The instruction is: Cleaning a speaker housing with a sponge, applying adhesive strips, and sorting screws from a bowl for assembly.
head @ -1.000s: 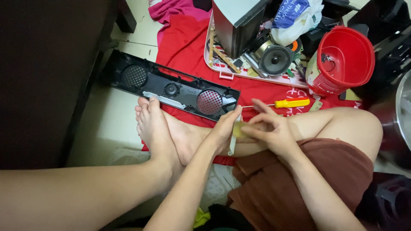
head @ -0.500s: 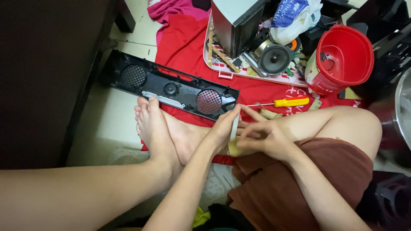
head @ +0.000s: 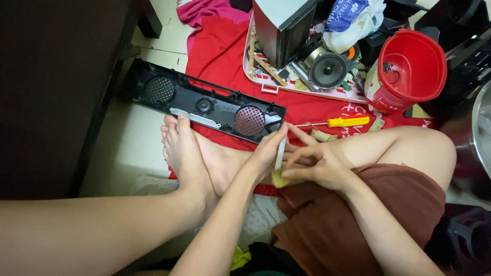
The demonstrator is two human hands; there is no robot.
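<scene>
My left hand [head: 267, 151] pinches a narrow whitish strip [head: 280, 151] that stands upright between both hands. My right hand [head: 318, 163] is closed around a small yellowish piece [head: 280, 179] at the strip's lower end, fingers touching the left hand. Both hands hover over my crossed legs and bare feet [head: 190, 153]. Just beyond the fingers lies a yellow-handled screwdriver [head: 341, 122] on a red cloth [head: 220, 56].
A black speaker front panel [head: 204, 102] with two round grilles lies beyond my feet. A white tray [head: 302, 89] holds a grey box [head: 281, 25], a loose speaker cone [head: 328, 70] and small parts. A red bucket [head: 409, 71] stands right; dark furniture [head: 56, 87] left.
My right hand has closed in toward the left, covering more of the yellowish piece. The strip now stands more upright between the fingers. Legs and surrounding objects have stayed put.
</scene>
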